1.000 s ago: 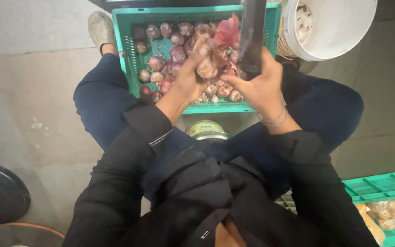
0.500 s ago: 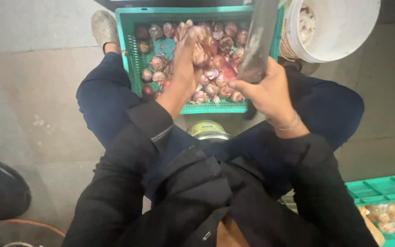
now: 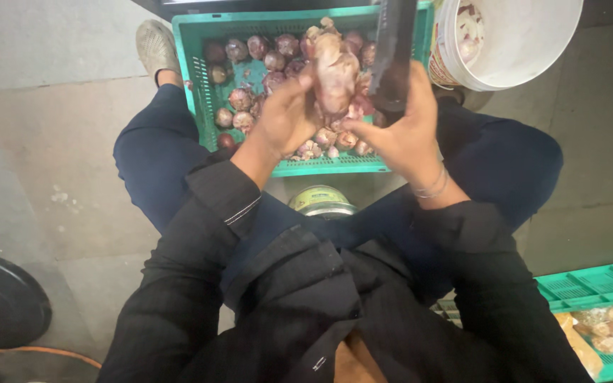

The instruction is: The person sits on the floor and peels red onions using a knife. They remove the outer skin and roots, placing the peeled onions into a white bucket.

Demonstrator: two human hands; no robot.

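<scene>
Peeling step, I judge: left hand [image 3: 289, 117] closed round a half-skinned red onion [image 3: 335, 71] held up over the green crate [image 3: 203, 85], right hand [image 3: 399, 128] gripping a dark-bladed knife [image 3: 394, 50] just beside it; next needs blade under loose skin w/ care.

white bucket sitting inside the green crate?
No: the white plastic bucket stands on the floor beside the right end of the green plastic crate, outside its rim, while the crate holds red onions.
</scene>
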